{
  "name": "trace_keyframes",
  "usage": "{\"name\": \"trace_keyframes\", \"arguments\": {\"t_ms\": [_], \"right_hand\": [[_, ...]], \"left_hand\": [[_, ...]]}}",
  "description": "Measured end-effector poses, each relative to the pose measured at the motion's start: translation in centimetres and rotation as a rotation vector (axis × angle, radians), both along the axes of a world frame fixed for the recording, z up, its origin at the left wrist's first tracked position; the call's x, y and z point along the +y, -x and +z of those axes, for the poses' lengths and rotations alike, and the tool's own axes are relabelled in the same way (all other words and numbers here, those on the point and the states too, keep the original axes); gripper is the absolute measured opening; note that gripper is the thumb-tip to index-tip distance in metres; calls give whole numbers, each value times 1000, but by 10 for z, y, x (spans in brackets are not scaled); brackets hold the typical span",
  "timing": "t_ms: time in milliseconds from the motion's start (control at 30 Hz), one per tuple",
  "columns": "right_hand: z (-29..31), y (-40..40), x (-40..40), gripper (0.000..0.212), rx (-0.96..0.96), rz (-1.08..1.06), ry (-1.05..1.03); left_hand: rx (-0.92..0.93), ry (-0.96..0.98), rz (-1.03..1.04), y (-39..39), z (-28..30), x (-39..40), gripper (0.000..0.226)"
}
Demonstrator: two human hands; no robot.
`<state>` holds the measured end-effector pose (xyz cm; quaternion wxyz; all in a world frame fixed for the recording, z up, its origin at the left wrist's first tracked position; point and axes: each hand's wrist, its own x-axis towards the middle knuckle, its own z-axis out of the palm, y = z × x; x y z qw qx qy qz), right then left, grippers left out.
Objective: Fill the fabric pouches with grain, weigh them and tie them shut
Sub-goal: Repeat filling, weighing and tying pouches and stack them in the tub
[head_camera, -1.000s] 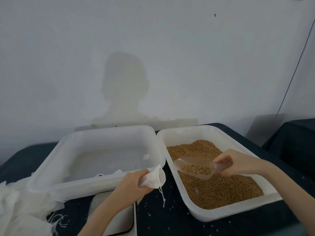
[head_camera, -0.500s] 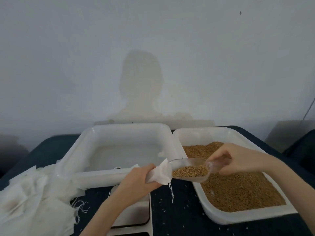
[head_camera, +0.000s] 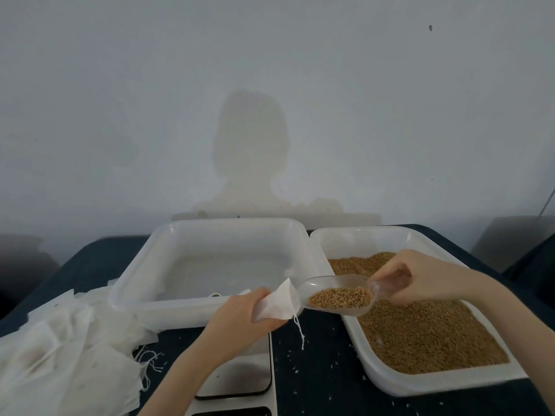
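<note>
Grain fills the clear scoop (head_camera: 336, 295) you hold level in your right hand (head_camera: 420, 279), fingers pinched round its handle; its long axis runs left to right, the open lip pointing left at the pouch. Your left hand (head_camera: 240, 318) grips the white fabric pouch (head_camera: 277, 303) in its curled fingers, the mouth turned right toward the scoop's lip, the two just beside each other above the dark table (head_camera: 315, 364). A drawstring (head_camera: 299, 330) hangs from the pouch. The scoop sits over the near-left rim of the grain tray (head_camera: 399, 382); the other white tray (head_camera: 210, 244) lies to its left. Your left forearm covers much of the scale (head_camera: 240, 376), and its display is cut off at the bottom edge, so nothing can be read. A heap of spare pouches (head_camera: 60, 355) lies at left, partly out of view. Loose grains (head_camera: 295, 369) dot the table.
</note>
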<state>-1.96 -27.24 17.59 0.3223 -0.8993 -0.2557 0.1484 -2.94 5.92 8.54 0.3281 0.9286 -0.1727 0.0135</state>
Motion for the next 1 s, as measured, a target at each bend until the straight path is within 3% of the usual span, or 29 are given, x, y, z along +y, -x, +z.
{"name": "trace_keyframes", "arguments": {"t_ms": [467,767,1000], "right_hand": [[1,5,30,39,13,34,30],[2,8,37,40,13,-16,58],[27,0,51,26,-122,-101,258]], "left_hand": [[-169,-212,-50,0,6,-8,47],[-277,-212,-87,1,3,-15,63],[-250,-93,-7,6,0,-29,54]]}}
